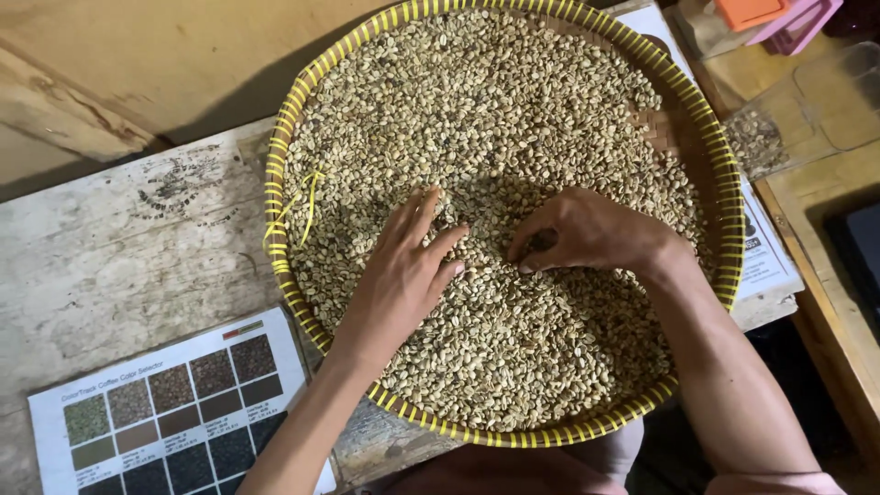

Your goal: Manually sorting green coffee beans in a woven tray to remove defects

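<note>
A round woven tray with a yellow-striped rim [275, 197] lies on a worn wooden table and is filled with pale green coffee beans [495, 101]. My left hand [403, 270] rests flat on the beans near the tray's middle, fingers spread and pointing up-right. My right hand [587, 229] is on the beans just to its right, fingers curled and pinching among the beans; whether it holds any is unclear. The two hands almost meet at the fingertips.
A printed colour chart with bean sample squares [174, 412] lies on the table [110, 257] at the lower left. A clear plastic container with some beans [807, 110] stands at the upper right, beside pink and orange objects [779, 18]. Paper [765, 257] lies under the tray's right side.
</note>
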